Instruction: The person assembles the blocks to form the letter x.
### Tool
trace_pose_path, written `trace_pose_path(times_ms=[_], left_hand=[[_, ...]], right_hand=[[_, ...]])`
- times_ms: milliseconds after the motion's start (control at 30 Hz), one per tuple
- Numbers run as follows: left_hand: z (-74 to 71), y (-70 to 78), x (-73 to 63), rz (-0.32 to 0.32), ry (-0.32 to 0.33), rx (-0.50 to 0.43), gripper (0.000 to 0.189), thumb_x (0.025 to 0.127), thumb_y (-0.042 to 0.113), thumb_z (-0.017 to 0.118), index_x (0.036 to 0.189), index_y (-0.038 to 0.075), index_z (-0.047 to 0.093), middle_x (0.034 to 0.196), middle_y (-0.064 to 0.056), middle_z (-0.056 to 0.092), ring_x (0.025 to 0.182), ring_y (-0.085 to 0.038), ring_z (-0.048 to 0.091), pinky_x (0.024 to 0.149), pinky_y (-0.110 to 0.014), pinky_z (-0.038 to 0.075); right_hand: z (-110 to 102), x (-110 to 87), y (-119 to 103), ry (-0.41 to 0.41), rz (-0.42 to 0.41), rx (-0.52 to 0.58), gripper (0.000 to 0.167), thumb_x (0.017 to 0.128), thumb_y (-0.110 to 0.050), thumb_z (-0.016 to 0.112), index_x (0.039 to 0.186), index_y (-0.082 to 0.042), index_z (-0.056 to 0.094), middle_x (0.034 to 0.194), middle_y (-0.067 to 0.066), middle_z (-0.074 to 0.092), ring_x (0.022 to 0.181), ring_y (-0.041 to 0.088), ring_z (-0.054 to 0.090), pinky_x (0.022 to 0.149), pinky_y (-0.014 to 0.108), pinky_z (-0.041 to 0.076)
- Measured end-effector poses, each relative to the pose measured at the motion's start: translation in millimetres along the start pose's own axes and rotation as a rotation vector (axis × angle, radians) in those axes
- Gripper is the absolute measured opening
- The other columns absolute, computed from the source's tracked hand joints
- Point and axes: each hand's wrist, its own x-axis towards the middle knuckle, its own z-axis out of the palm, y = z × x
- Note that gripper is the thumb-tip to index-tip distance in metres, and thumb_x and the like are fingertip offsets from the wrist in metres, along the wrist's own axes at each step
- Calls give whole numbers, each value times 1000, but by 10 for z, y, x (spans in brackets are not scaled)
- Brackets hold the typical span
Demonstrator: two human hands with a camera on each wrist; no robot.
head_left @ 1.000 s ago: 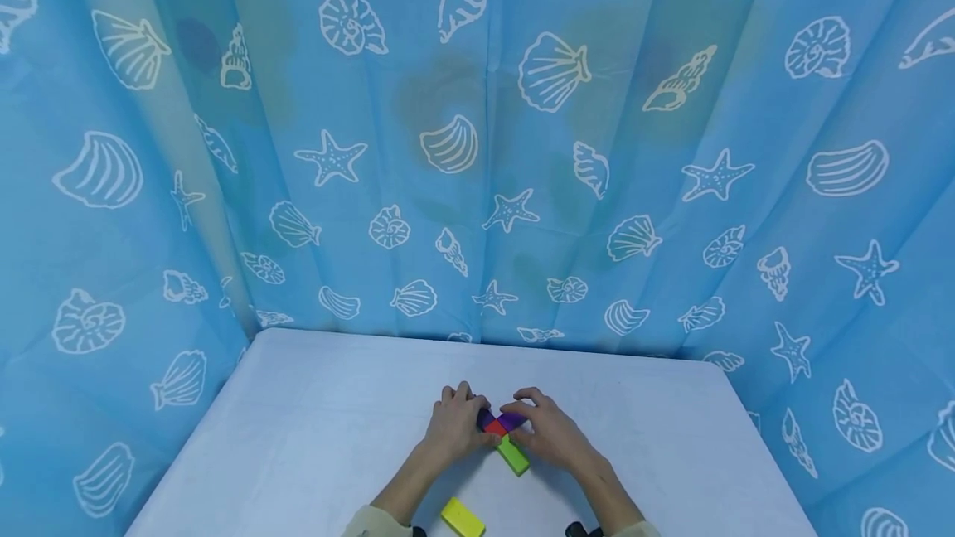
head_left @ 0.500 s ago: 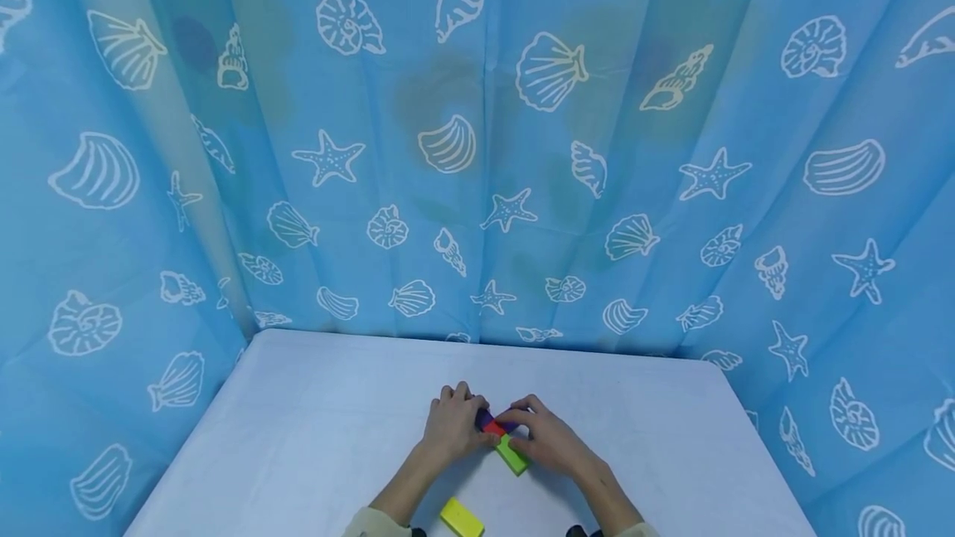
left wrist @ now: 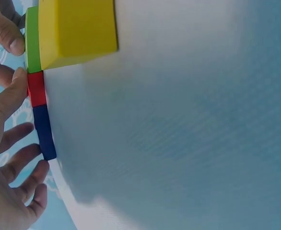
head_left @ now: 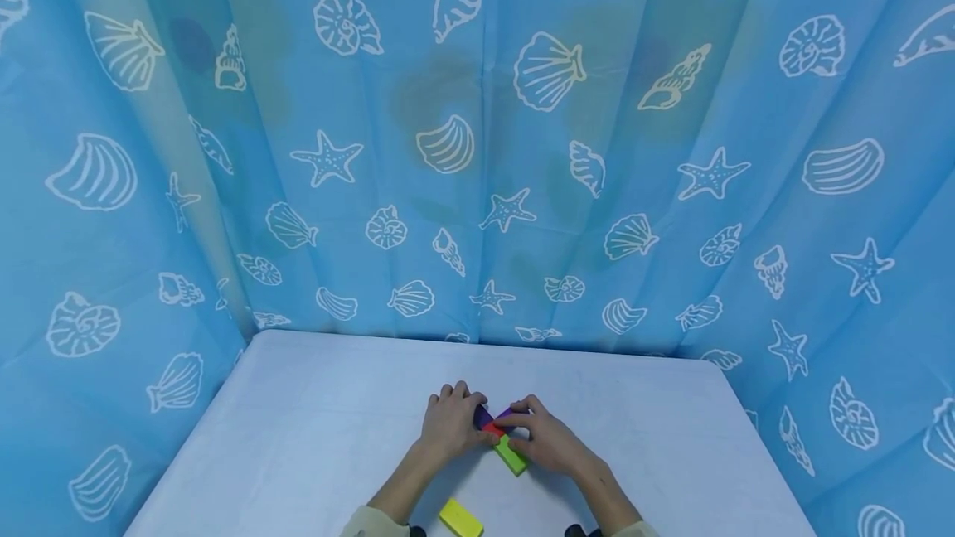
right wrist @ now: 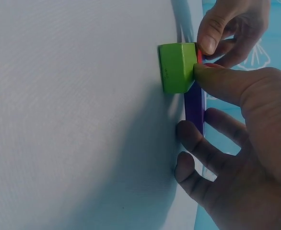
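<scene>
Several coloured blocks meet in an X-like shape on the white table between the hands. My left hand (head_left: pixel 449 423) holds the dark blue block (left wrist: pixel 44 134) with its fingers, its thumb against the red block (left wrist: pixel 37 89) at the centre. From the other side, my right hand (head_left: pixel 550 439) curls its fingers round the purple block (right wrist: pixel 194 104), partly covering it. The right index fingertip reaches close to the red block, and the right thumb lies by the upper end of the green block (head_left: pixel 511 458). That green block extends from the red one toward the person.
A yellow block (head_left: pixel 461 518) lies apart, nearer the person, between the forearms. The white table (head_left: pixel 321 404) reaches back to a blue curtain (head_left: pixel 418 214) with white shell and starfish prints, which also hangs along both sides.
The right index finger has moved left across the purple block toward the red one, covering more of the purple. The left hand, green block and yellow block stay nearly in place.
</scene>
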Motion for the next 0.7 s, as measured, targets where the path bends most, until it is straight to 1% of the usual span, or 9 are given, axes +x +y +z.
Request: trace_pose_path(times_ms=[167, 400, 700], left_hand=[[-8, -12, -9, -2, 9, -12, 62, 70, 63, 83, 116, 22, 74, 101, -2, 59, 93, -21, 50, 79, -41, 45], [-32, -33, 13, -8, 25, -30, 57, 72, 59, 84, 112, 20, 77, 102, -2, 64, 91, -20, 53, 78, -40, 47], [-52, -44, 11, -9, 20, -65, 52, 75, 52, 85, 114, 20, 76, 108, -4, 68, 97, -23, 58, 84, -43, 49]], right_hand=[[11, -1, 13, 2, 7, 9, 33, 95, -27, 70, 127, -35, 70, 132, 5, 49, 110, 25, 58, 94, 52, 52], [-4, -25, -8, 8, 2, 32, 34, 94, -25, 70, 127, -33, 70, 131, 4, 48, 111, 26, 57, 95, 54, 51], [-8, -21, 9, 2, -1, 20, 34, 95, -26, 69, 128, -34, 69, 133, 4, 48, 111, 26, 57, 94, 54, 51]])
